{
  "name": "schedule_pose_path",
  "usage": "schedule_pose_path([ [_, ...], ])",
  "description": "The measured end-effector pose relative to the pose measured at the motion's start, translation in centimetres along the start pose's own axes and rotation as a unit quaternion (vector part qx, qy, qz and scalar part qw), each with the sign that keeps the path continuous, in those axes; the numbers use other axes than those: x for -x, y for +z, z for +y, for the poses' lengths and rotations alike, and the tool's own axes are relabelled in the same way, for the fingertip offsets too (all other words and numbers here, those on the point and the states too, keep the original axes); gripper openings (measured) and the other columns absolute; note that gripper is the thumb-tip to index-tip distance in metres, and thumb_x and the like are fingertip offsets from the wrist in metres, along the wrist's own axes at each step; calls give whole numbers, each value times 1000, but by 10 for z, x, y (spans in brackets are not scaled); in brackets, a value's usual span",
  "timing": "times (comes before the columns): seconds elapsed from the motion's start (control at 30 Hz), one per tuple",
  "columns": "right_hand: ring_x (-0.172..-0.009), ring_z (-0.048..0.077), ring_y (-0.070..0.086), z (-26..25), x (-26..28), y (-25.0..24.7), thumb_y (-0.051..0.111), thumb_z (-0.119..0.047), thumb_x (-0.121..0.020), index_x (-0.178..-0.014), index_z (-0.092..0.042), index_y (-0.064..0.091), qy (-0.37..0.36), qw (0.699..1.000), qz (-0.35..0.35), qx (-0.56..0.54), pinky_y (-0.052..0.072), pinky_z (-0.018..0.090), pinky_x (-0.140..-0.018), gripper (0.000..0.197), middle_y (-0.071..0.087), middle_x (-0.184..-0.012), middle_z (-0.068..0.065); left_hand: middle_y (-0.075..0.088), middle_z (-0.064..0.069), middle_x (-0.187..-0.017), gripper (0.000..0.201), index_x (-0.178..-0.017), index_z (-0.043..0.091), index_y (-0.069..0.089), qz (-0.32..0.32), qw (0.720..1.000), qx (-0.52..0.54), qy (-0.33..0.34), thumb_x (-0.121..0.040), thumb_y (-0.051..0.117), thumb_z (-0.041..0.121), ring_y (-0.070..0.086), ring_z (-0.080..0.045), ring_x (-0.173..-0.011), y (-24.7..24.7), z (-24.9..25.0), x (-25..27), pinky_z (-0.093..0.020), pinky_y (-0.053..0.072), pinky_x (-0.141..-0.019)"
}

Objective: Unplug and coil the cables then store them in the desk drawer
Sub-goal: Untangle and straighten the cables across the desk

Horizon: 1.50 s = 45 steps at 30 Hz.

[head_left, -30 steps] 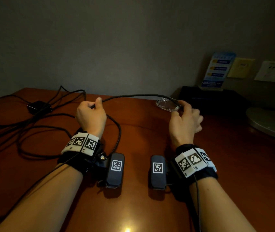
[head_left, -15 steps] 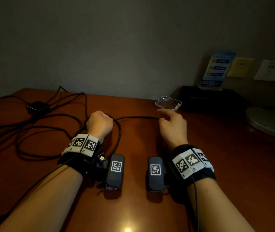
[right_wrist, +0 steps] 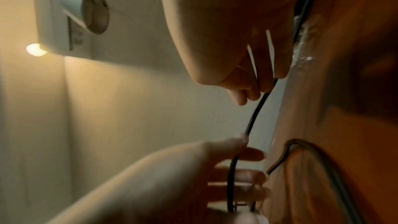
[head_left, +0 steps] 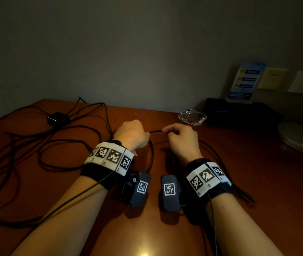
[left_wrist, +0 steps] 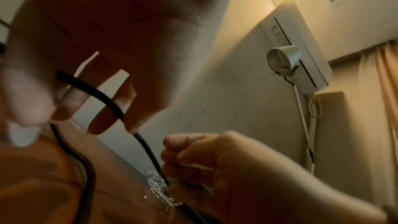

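A thin black cable [head_left: 156, 131] runs in a short arc between my two hands above the brown desk [head_left: 257, 172]. My left hand [head_left: 139, 137] is curled round it, and a loop [head_left: 151, 156] hangs from that fist down to the desk. In the left wrist view the cable [left_wrist: 103, 98] crosses my bent fingers. My right hand [head_left: 167, 131] pinches the same cable close beside the left; the right wrist view shows the cable [right_wrist: 256, 113] leaving those fingertips. The cable's free tail [head_left: 246, 194] lies behind my right wrist.
More black cables [head_left: 41, 148] and a small black adapter [head_left: 57, 117] sprawl over the left of the desk. A glass ashtray [head_left: 192, 116] sits just beyond my right hand. A black box [head_left: 239, 111] with a sign card [head_left: 246, 82] and a round lamp base [head_left: 301, 137] stand at the right.
My hands have drawn together from a wide stretch. The right hand left the ashtray area, came back towards me and now pinches the cable next to the left fist.
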State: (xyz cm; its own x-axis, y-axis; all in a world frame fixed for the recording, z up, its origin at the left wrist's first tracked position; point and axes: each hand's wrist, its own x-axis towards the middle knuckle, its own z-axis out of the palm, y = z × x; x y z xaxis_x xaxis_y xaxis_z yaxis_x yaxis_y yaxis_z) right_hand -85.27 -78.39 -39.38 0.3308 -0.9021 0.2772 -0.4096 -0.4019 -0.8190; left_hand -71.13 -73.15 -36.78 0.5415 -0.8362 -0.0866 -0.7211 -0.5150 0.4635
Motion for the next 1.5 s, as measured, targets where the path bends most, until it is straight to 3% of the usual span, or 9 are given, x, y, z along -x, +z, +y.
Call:
schedule_pose_path([
  [0.2, -97, 10, 63, -39, 4, 19, 53, -4, -83, -96, -22, 72, -92, 994, -58, 26, 45, 13, -79, 29, 72, -97, -6, 69, -9, -96, 39, -107, 13, 65, 66, 997, -43, 17, -96, 46, 46, 69, -25, -69, -21, -8, 2, -37, 60, -71],
  [0.3, -104, 17, 61, -52, 4, 30, 52, -5, -85, -121, -22, 63, -123, 989, -66, 57, 49, 29, -90, 41, 67, -111, 3, 68, -14, -103, 41, -107, 10, 66, 81, 996, -31, 5, -97, 44, 44, 69, -32, -80, -35, -26, -5, -39, 58, -75],
  [0.5, -110, 25, 57, -81, -1, 60, 53, -13, -87, -135, -19, 52, -145, 975, -126, 110, 44, 33, -93, 48, 59, -122, 8, 66, -24, -109, 41, -101, 0, 67, 86, 995, 23, -41, -95, 54, 39, 62, -37, -93, -75, -73, -29, -34, 44, -70],
  [0.6, -117, 29, 53, -108, -4, 77, 54, -15, -87, -140, -17, 45, -148, 968, -161, 122, 42, 35, -97, 54, 56, -128, 11, 63, -23, -121, 42, -115, -5, 63, 102, 982, 120, -108, -91, 62, 29, 61, -36, -109, -100, -112, -41, -37, 51, -90],
  [0.73, -121, 32, 51, -141, -14, 102, 52, -15, -88, -142, -14, 43, -148, 961, -191, 132, 43, 37, -100, 55, 53, -131, 14, 62, -19, -105, 31, -106, -6, 64, 124, 973, 101, -167, -89, 58, 19, 61, -38, -107, -122, -159, -46, -36, 48, -86],
  [1.03, -127, 35, 46, -161, -32, 189, 52, -18, -89, -138, -9, 45, -113, 933, -269, 213, 42, 39, -104, 50, 47, -138, 17, 65, -20, -105, 11, -92, 2, 63, 108, 966, 199, -125, -83, 58, 6, 64, -36, -100, -121, -212, -82, -42, 52, -87],
  [1.17, -118, 33, 54, -164, -43, 219, 56, -24, -89, -132, -12, 50, -107, 923, -294, 224, 48, 41, -96, 45, 55, -132, 15, 58, -24, -128, 51, -132, -1, 49, 79, 957, 244, -133, -83, 59, 10, 59, -37, -114, -118, -222, -108, -48, 51, -96],
  [1.27, -123, 32, 52, -162, -46, 237, 62, -38, -86, -137, -18, 49, -109, 901, -348, 235, 47, 41, -100, 56, 53, -137, 12, 46, -16, -145, 84, -150, 20, 29, 59, 965, 216, -139, -72, 59, 24, 49, -37, -128, -118, -229, -123, -47, 46, -103],
  [1.5, -149, 33, 1, -143, -48, 245, 57, -47, -92, -153, -39, 9, -94, 816, -453, 346, 12, 45, -118, 79, 3, -164, 5, 44, -16, -148, 70, -153, 20, 26, 4, 992, 64, -105, -89, 52, 9, 49, -35, -129, -111, -239, -129, -38, 44, -105],
])
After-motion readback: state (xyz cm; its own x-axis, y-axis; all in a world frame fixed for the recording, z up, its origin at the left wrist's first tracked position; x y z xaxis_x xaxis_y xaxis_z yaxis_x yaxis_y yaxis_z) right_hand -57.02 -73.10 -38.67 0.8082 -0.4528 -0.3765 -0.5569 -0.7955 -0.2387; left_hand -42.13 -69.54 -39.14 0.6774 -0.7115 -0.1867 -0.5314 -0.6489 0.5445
